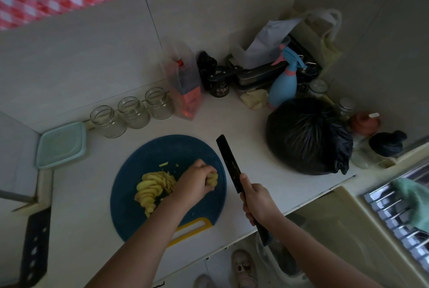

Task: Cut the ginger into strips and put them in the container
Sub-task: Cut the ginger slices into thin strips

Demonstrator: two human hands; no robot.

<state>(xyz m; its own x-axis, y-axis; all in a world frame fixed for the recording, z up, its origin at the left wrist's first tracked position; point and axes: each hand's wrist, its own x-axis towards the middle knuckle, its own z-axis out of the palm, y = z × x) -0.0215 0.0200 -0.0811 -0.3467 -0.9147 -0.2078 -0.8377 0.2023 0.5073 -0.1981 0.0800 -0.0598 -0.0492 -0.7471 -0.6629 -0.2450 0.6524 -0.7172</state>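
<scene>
Pale green square plastic container (61,146), seemingly lidded, sits far left, well apart from the work. Cut yellow ginger pieces (153,189) are heaped on the round blue cutting board (130,206). Left hand (195,180) curls round an uncut ginger lump (212,179). The long black knife (229,163) is just right of it, blade pointing away. Right hand (257,201) is wrapped round the handle. The left hand is nearer the container.

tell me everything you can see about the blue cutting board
The cutting board is round, dark blue, seemingly plastic, with a yellow handle slot at its near edge. It lies flat on the pale counter. A pile of ginger slices and strips sits left of its middle, with a few scraps beyond. The left hand is over its right part, gripping a piece of ginger. The knife, held by the right hand, is just past its right edge; contact cannot be told.
</scene>
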